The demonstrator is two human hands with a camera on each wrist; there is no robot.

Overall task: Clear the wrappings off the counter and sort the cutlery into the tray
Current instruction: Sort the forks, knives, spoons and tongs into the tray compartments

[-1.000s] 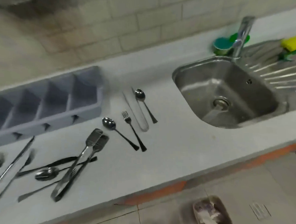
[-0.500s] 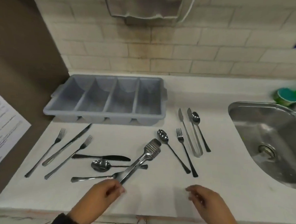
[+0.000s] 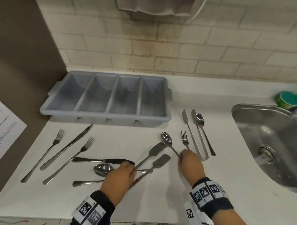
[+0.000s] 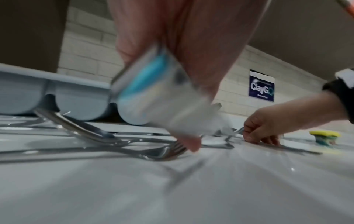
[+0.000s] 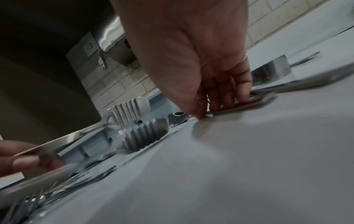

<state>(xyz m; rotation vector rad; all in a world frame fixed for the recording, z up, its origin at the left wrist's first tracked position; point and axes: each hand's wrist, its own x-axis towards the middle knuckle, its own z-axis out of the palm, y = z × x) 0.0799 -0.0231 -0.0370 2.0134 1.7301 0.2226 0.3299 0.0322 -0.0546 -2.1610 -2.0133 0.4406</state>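
Large tongs [image 3: 152,156] lifted at the bench's [image 3: 164,199] front, left hand [image 3: 120,179] gripping their arms, flat ends splayed. Right hand [image 3: 190,164] pinching handles of spoon [image 3: 166,139] and fork [image 3: 184,139] lying on bench. Grey four-slot tray [image 3: 108,98] behind, against wall. More cutlery scattered left; slim tongs [image 3: 194,134] right, sink [image 3: 270,141] beyond.

Tongs [image 3: 152,156] gripped by the left hand [image 3: 119,178]: polished metal with ribbed tips; spoon [image 3: 167,141] pinched by the right hand [image 3: 190,164]: mirror-bright metal; tray [image 3: 107,98] beyond both hands: matt grey plastic, smooth; counter [image 3: 164,192] beneath the hands: smooth white surface with slight sheen; sink [image 3: 270,141] right of the right hand: brushed metal; wall tiles [image 3: 176,49] behind: matt, stained.
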